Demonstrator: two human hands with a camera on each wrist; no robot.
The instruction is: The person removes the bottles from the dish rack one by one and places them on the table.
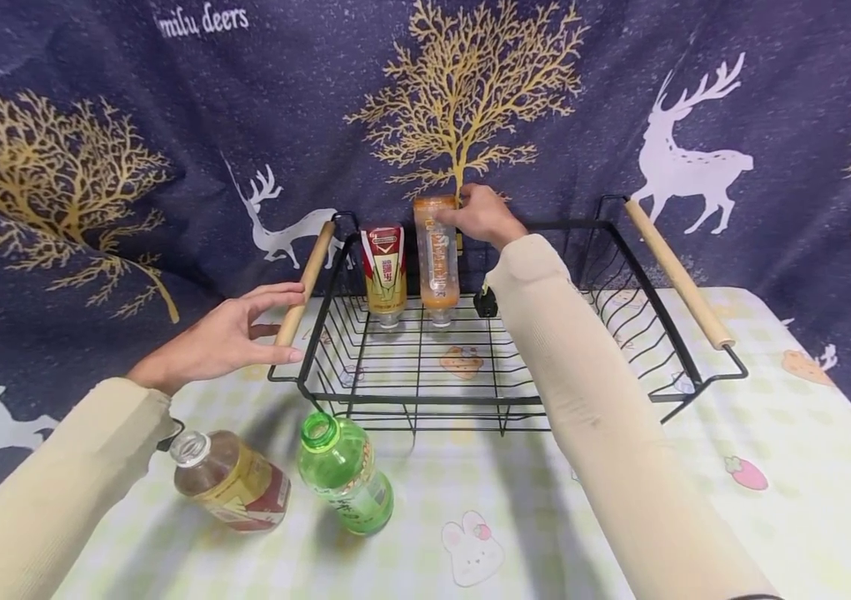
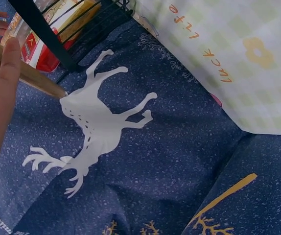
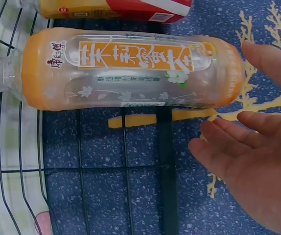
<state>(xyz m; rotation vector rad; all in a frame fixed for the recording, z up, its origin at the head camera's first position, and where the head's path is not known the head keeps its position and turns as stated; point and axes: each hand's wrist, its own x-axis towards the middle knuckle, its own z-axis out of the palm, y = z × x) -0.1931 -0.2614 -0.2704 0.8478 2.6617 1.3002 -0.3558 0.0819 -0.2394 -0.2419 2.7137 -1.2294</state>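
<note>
In the head view my left hand [image 1: 222, 337] rests at the left wooden handle [image 1: 307, 283] of a black wire basket [image 1: 425, 400]. Its thumb and index finger lie across the handle, wide apart. My right hand [image 1: 481, 215] is at the upper end of a clear plastic bottle with orange print [image 1: 438, 250]. That bottle stands neck down against the basket's back side. From the right wrist, the thumb [image 3: 268, 58] is at the bottle's base and the other fingers spread away from it. Beside it, also neck down, is a red and yellow labelled bottle [image 1: 385, 271].
On the checked tablecloth [image 1: 530, 533] before the basket stand an uncapped brown-tinted bottle [image 1: 237, 483] and an uncapped green bottle [image 1: 350, 479]. A second wooden handle [image 1: 680, 275] is on the basket's right. Dark blue cloth with deer [image 1: 695, 158] hangs behind.
</note>
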